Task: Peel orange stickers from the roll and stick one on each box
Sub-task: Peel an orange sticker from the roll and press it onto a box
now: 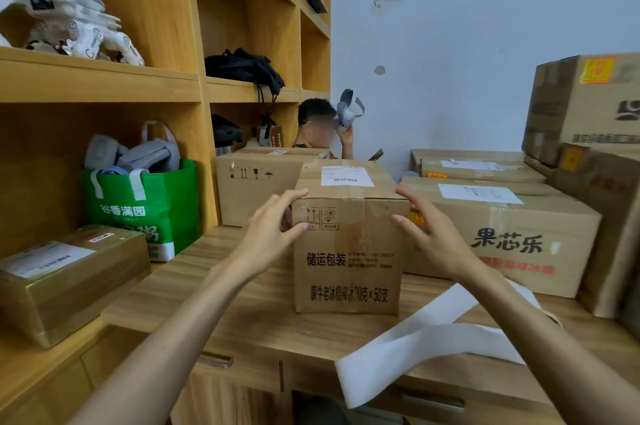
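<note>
Centre of the frame, on the wooden bench (242,314), stood the carton (349,251), upright, with black Chinese print on its near face and a white shipping label (346,176) on its top. My left grip (273,230) clasped its upper left corner, fingers curved over the top edge and thumb pressed to the near face. My right grip (433,234) did the same at the upper right corner, fingers on the top edge and thumb on the front. Both were closed on the carton.

Lower right of the frame, a white backing strip (415,345) lay looped across the bench's near edge and passed under my right forearm. I could not tell whether any stickers were on it. Just right of the carton sat a wide box (519,244), with an orange sticker (414,217) showing at its upper left corner, beside my right thumb. At the frame's right edge, a stacked box (581,102) carried another orange sticker (597,70) near its top. Behind the carton to the left stood a plain box (252,182).

Lower left, a taped parcel (69,279) lay before a green bag (145,210) that sat in the wooden shelving (104,78). Beyond the boxes, a person (313,111) held a grey headset (348,109) up by the head.
</note>
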Action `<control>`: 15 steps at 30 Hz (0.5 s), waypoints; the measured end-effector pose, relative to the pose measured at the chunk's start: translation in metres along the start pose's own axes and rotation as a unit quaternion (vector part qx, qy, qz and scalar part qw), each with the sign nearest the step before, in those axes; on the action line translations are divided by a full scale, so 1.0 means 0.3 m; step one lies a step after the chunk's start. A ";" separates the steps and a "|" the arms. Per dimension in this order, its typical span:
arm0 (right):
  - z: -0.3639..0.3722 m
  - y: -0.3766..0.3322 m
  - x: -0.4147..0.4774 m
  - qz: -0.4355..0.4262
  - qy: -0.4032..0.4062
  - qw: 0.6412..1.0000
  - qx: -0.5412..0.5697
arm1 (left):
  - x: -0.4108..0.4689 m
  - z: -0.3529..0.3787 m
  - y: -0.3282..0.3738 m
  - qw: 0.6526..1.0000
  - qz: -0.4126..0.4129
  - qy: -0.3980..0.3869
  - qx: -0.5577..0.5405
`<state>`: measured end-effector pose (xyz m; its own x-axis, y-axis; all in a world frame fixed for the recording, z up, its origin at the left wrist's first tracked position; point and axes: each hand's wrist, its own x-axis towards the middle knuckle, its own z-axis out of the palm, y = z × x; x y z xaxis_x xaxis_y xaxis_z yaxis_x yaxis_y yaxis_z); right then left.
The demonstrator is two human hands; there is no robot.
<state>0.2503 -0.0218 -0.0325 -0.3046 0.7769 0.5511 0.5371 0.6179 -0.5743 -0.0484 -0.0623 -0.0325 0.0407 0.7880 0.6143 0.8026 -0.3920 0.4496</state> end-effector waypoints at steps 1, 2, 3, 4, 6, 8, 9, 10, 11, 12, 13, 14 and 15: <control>0.006 0.004 0.001 0.002 0.001 1.000 -0.002 | 0.000 0.005 -0.001 1.000 -0.004 0.001 0.012; 0.010 0.005 0.004 0.005 0.001 1.000 -0.005 | 0.001 0.007 -0.003 1.000 -0.007 0.001 0.023; 0.011 0.004 0.007 0.009 0.000 1.000 -0.005 | 0.002 0.008 -0.001 0.999 -0.008 0.000 0.037; 0.009 0.002 0.009 0.014 -0.004 1.000 -0.005 | 0.003 0.007 0.004 0.999 -0.007 -0.002 0.054; 0.000 0.004 0.011 0.021 -0.005 1.000 -0.008 | 0.007 0.008 0.020 0.994 0.003 0.004 0.107; -0.016 0.017 0.006 0.026 0.003 0.999 -0.023 | 0.009 0.015 0.049 0.986 0.032 0.033 0.163; -0.025 0.026 -0.002 0.026 0.008 0.999 -0.032 | 0.006 0.023 0.071 0.982 0.058 0.054 0.172; -0.037 0.034 -0.013 0.022 0.016 0.999 -0.044 | 0.001 0.035 0.097 0.979 0.090 0.074 0.166; -0.051 0.046 -0.029 0.017 0.023 0.998 -0.059 | -0.008 0.055 0.129 0.977 0.124 0.089 0.150; -0.067 0.057 -0.047 0.012 0.031 0.997 -0.073 | -0.018 0.084 0.162 0.975 0.156 0.094 0.131; -0.087 0.076 -0.069 0.008 0.038 0.996 -0.085 | -0.030 0.122 0.197 0.973 0.184 0.085 0.111; -0.109 0.095 -0.093 0.006 0.041 0.994 -0.098 | -0.044 0.166 0.233 0.973 0.203 0.063 0.090; -0.133 0.116 -0.120 0.005 0.041 0.993 -0.115 | -0.058 0.215 0.269 0.973 0.216 0.035 0.069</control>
<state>0.3112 -0.0330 -0.0480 -0.2373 0.7647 0.5991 0.7079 0.5585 -0.4324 0.0539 -0.0770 -0.0486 0.3566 0.5275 0.7711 0.7920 -0.6085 0.0500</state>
